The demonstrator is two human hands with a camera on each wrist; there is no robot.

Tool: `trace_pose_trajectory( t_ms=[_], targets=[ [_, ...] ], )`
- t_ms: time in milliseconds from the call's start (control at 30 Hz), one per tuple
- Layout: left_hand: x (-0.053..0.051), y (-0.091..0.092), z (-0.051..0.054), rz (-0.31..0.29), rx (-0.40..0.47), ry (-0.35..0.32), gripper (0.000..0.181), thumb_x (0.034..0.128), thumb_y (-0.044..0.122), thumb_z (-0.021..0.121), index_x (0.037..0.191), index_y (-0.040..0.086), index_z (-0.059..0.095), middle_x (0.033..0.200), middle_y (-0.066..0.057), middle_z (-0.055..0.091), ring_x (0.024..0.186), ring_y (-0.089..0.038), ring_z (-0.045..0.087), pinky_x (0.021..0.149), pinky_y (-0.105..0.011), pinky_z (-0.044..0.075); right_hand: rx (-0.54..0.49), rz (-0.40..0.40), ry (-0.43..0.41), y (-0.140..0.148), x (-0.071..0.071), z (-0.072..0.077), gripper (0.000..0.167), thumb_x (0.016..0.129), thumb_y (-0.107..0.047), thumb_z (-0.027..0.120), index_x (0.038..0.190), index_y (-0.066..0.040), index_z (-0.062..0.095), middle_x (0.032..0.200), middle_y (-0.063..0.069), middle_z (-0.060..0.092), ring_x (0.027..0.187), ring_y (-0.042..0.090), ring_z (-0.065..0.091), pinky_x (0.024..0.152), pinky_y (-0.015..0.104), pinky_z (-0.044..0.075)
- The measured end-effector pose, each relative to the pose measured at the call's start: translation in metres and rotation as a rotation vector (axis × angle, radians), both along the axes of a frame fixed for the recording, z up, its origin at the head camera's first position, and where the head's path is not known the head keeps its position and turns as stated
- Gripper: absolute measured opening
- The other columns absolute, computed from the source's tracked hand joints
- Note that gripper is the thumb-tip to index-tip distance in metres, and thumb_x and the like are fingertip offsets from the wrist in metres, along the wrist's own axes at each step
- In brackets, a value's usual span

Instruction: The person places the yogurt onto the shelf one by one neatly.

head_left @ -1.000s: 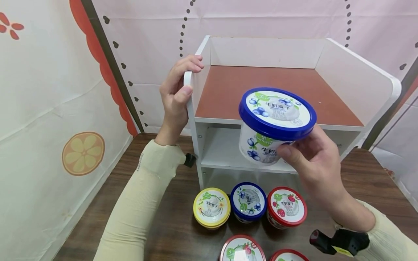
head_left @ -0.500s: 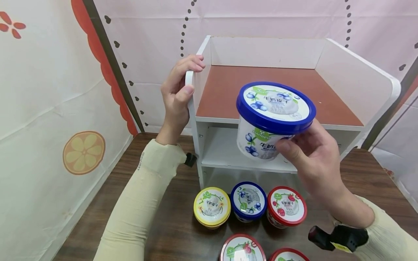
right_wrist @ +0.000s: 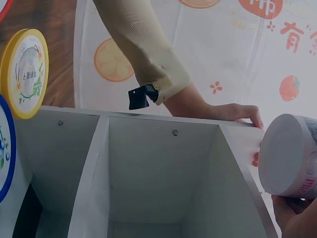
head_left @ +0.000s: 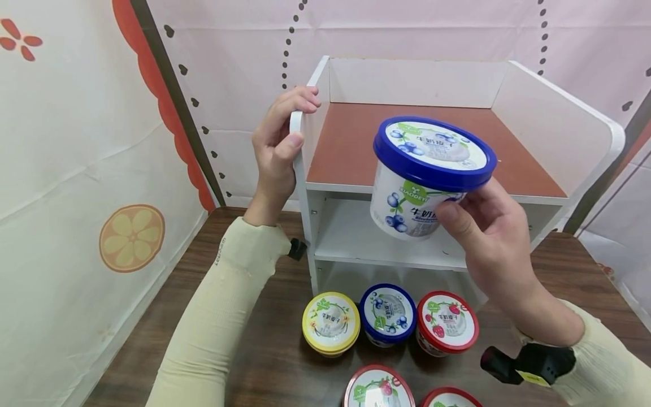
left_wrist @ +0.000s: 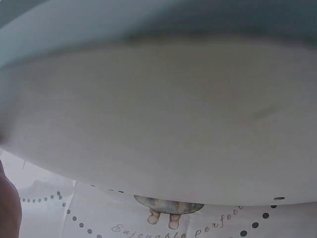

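My right hand (head_left: 493, 243) holds a tub with a blue lid and blueberry print (head_left: 407, 195), thumb on its near side. The tub is slightly tilted, in front of the white shelf unit's (head_left: 559, 118) brown top board (head_left: 351, 147). My left hand (head_left: 277, 144) grips the front edge of the unit's left side panel (head_left: 300, 169), fingers over it and thumb in front. In the right wrist view, the tub's pale base (right_wrist: 280, 156) shows beside the unit. A pale curved surface (left_wrist: 163, 119) fills most of the left wrist view.
On the dark wooden table (head_left: 274, 339) stand a yellow-lidded tub (head_left: 330, 322), another blue-lidded tub (head_left: 387, 314) and a red-lidded tub (head_left: 447, 322) in a row. Two more red-lidded tubs are nearer, cut off by the frame. Printed cloth (head_left: 76, 141) hangs left and behind.
My right hand has raised the blue-lidded tub a little, so it covers more of the brown top board. The left hand keeps its hold on the side panel.
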State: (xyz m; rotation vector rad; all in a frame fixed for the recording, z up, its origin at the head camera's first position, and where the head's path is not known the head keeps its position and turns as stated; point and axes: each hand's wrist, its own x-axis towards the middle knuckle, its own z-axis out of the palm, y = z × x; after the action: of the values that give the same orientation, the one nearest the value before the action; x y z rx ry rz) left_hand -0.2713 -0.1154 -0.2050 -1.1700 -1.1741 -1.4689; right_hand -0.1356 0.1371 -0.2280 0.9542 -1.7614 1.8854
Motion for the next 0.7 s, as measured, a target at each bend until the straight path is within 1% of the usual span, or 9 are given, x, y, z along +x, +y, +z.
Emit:
trace_pose_trajectory(
  t_ms=[167, 367, 600, 700],
  targets=[
    [-0.001, 0.0, 0.0, -0.003, -0.001, 0.004, 0.041, 0.0753, 0.022, 0.048, 0.091, -0.015, 0.055, 0.1, -0.009, 0.063, 0.107, -0.036, 0.054, 0.097, -0.047, 0.039, -0.01, 0.002, 0.001, 0.0, -0.002, 0.005, 0.05, 0.093, -0.014, 0.066, 0.138, 0.001, 0.051, 0.132, 0.022, 0.054, 0.119, 0.032, 0.054, 0.098, 0.031, 0.045],
    [-0.002, 0.001, -0.001, -0.013, -0.004, 0.005, 0.041, 0.075, 0.022, 0.048, 0.091, -0.015, 0.055, 0.101, -0.009, 0.063, 0.107, -0.036, 0.054, 0.098, -0.048, 0.039, 0.013, -0.049, -0.006, 0.001, -0.004, 0.012, 0.052, 0.091, -0.018, 0.069, 0.139, -0.002, 0.052, 0.134, 0.022, 0.053, 0.12, 0.032, 0.054, 0.098, 0.029, 0.044],
    [-0.002, 0.001, 0.0, -0.005, -0.001, 0.012, 0.041, 0.0759, 0.023, 0.049, 0.091, -0.015, 0.055, 0.1, -0.01, 0.063, 0.106, -0.036, 0.054, 0.098, -0.049, 0.038, 0.048, -0.08, 0.029, 0.001, -0.009, 0.016, 0.052, 0.092, -0.022, 0.069, 0.138, -0.004, 0.054, 0.134, 0.021, 0.054, 0.118, 0.032, 0.055, 0.098, 0.028, 0.044],
    [-0.001, 0.001, 0.0, -0.001, -0.002, 0.013, 0.041, 0.0759, 0.023, 0.048, 0.091, -0.015, 0.055, 0.1, -0.01, 0.063, 0.106, -0.036, 0.054, 0.098, -0.049, 0.039, 0.074, -0.095, 0.018, 0.002, -0.01, 0.017, 0.051, 0.093, -0.02, 0.067, 0.139, -0.004, 0.053, 0.135, 0.019, 0.054, 0.118, 0.03, 0.055, 0.097, 0.027, 0.045]
  ],
)
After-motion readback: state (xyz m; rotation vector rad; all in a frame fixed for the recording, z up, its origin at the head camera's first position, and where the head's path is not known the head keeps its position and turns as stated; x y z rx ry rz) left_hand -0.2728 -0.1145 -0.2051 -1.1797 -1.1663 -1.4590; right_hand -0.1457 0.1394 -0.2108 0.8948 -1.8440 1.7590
